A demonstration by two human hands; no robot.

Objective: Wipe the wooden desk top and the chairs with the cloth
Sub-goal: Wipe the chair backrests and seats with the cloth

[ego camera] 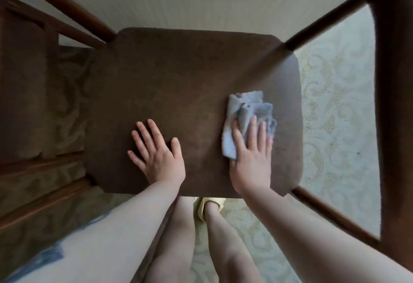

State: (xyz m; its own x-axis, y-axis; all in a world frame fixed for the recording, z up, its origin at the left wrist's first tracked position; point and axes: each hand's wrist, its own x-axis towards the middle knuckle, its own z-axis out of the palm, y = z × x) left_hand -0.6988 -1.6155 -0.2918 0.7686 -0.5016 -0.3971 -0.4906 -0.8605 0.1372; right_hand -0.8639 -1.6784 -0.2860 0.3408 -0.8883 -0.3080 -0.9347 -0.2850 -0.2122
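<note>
I see the crumpled blue cloth point(248, 121) pressed under my flat right hand point(251, 159) on the brown chair seat point(178, 77); my left hand point(156, 155) rests spread beside it, holding nothing.

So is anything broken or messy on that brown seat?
Nothing stands out. The brown seat shows no spill or damage. The left hand rests flat on it, and the right hand presses the bunched blue cloth against it near the right edge, as wiping would need.
</note>
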